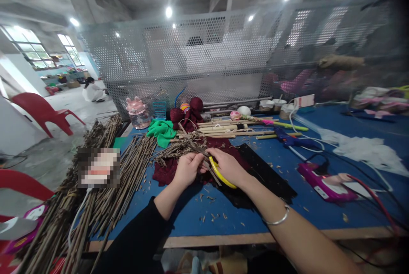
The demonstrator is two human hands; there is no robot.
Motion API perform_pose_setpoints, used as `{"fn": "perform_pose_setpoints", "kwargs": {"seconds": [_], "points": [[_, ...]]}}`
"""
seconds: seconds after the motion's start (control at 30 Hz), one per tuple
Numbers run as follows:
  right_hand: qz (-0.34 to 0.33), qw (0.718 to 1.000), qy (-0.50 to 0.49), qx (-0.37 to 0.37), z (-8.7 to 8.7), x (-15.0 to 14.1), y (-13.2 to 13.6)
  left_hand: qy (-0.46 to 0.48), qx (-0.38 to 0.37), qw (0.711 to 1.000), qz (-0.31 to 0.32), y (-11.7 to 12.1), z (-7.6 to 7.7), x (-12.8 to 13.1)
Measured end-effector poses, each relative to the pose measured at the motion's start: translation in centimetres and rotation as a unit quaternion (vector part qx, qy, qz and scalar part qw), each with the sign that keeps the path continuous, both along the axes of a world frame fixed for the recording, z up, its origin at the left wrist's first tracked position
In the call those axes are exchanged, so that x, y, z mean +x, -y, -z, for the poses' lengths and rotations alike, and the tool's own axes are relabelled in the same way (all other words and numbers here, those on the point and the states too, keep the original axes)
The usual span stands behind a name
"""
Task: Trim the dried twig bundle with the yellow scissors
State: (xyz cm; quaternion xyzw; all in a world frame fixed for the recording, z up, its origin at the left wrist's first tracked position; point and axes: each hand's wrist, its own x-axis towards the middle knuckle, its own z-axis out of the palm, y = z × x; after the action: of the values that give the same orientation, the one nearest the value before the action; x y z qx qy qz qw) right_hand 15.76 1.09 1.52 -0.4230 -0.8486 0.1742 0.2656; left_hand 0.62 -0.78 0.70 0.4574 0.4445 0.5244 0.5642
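Observation:
My left hand [187, 168] is closed around a bundle of dry twigs [180, 148] that fans out to the left over a dark red cloth [166, 171]. My right hand [227, 165] grips yellow-handled scissors [220, 175], their blades against the twigs next to my left fingers. A silver bangle [277, 219] sits on my right wrist. Both hands work above the blue table [255, 218], with a black mat [265, 176] under my right forearm.
A long pile of sticks [96, 206] covers the table's left side. Bamboo rods [230, 131], a green cloth [162, 131], dark red yarn balls [188, 112], a pink jar [138, 113], a blue glue gun [289, 139] and a pink tool [322, 182] lie behind and right. A perforated metal screen [223, 52] closes the back.

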Motion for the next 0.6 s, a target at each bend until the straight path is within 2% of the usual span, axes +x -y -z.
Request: {"fn": "perform_pose_setpoints", "kwargs": {"seconds": [0.1, 0.33, 0.47, 0.6], "points": [[0.022, 0.999, 0.016, 0.023, 0.27, 0.15, -0.23, 0.014, -0.007, 1.0, -0.01, 0.1, -0.25, 0.05], [0.026, 0.999, 0.012, 0.04, 0.46, 0.05, -0.33, 0.052, -0.025, 0.998, -0.025, 0.06, -0.54, 0.07], [0.006, 0.998, 0.011, 0.06, 0.45, 0.05, -0.4, 0.047, -0.032, 0.998, 0.013, 0.09, -0.32, 0.22], [0.018, 0.997, 0.016, 0.076, 0.42, -0.06, -0.4, 0.038, -0.037, 0.998, 0.044, 0.14, -0.06, 0.32]]}}
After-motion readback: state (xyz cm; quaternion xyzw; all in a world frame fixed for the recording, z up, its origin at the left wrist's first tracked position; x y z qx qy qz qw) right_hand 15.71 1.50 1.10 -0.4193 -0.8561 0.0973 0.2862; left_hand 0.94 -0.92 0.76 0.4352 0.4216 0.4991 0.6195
